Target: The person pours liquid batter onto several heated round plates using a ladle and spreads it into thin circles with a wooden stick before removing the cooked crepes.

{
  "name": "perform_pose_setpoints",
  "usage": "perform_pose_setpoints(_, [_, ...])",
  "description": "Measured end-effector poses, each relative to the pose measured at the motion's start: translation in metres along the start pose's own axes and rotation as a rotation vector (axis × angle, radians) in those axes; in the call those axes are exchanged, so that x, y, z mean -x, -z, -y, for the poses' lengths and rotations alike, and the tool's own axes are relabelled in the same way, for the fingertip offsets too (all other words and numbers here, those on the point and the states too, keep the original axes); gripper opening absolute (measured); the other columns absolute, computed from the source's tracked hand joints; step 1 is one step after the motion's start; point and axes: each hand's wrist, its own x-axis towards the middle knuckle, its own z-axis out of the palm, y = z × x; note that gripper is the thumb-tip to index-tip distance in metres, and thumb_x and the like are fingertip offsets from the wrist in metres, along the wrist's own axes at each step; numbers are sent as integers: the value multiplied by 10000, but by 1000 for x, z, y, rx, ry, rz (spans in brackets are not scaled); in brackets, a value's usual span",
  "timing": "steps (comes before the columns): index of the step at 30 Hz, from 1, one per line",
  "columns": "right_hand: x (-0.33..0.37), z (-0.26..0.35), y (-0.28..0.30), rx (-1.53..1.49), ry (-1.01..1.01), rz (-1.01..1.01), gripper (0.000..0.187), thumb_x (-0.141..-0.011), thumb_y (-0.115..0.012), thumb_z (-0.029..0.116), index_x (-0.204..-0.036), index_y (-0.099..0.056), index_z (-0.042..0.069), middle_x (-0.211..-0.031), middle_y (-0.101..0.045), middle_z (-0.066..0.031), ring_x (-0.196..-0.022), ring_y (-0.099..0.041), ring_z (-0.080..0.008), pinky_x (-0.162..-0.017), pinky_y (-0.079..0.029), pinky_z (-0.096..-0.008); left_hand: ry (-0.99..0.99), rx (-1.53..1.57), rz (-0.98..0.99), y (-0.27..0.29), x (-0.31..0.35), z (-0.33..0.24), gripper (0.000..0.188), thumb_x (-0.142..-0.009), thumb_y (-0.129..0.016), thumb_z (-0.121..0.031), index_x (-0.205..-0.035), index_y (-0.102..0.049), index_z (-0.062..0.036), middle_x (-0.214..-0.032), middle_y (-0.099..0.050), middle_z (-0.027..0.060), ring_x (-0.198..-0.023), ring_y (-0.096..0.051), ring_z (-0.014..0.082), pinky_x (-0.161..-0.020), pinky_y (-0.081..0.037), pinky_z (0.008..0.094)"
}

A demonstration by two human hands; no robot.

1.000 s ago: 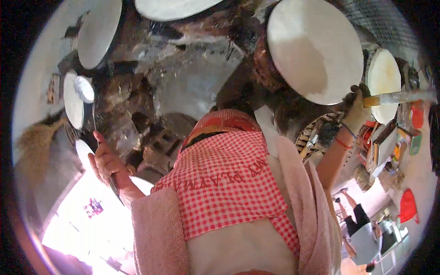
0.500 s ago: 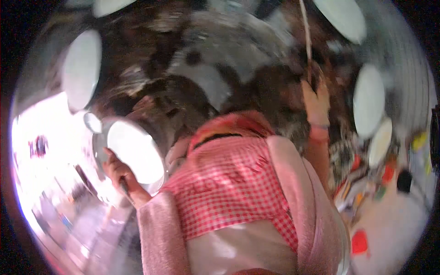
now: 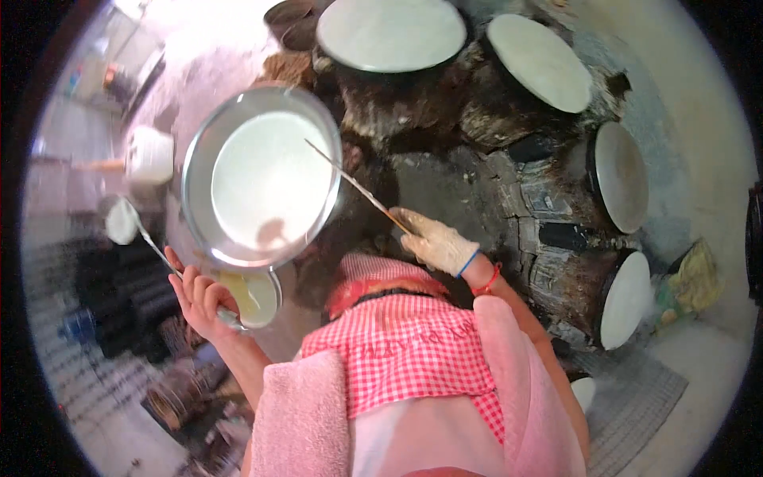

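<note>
Hands [image 3: 199,298] [image 3: 433,240] hold one ladle [image 3: 147,238], one stick [image 3: 354,184].

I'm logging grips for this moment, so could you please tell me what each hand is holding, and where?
The left hand grips a ladle at the end of its handle. The gloved right hand holds a thin stick by its near end.
</note>
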Motion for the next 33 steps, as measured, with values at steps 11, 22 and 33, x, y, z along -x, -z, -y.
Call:
perform_pose_setpoints(11, [-296, 39, -128, -288, -749, 378, 523, -976, -598, 201, -1479, -513, 81, -826, -636, -63, -592, -565, -120, -456, -452, -293, 296, -1904, -628, 304, -124, -86, 296, -1032, -540, -272, -1016, -642, 5, -829, -661, 208, -797, -648, 378, -757, -509, 461])
perform_pose_setpoints(22, [-387, 93, -173, 38, -284, 504, 557, -993, -580, 200, -1500, -482, -9, -1472, -553, -251, -1366, -539, -344, -1160, -399, -370, 717, -1671, -758, 378, -228, -148, 337, -1045, -483, -292, -1025, -597, 25, -751, -638, 153, -509, -608, 258, -497, -509, 434])
perform_pose_setpoints(33, [-331, 104, -107, 853, 42, 530, 460, -978, -571, 238, -1429, -537, 156, -1081, -643, -244, -906, -683, -450, -763, -572, -525, 353, -325, -708, 221, -191, -45, 267, -1081, -517, -270, -1087, -511, -2, -640, -351, -75, -486, -330, 38, -425, -289, 223])
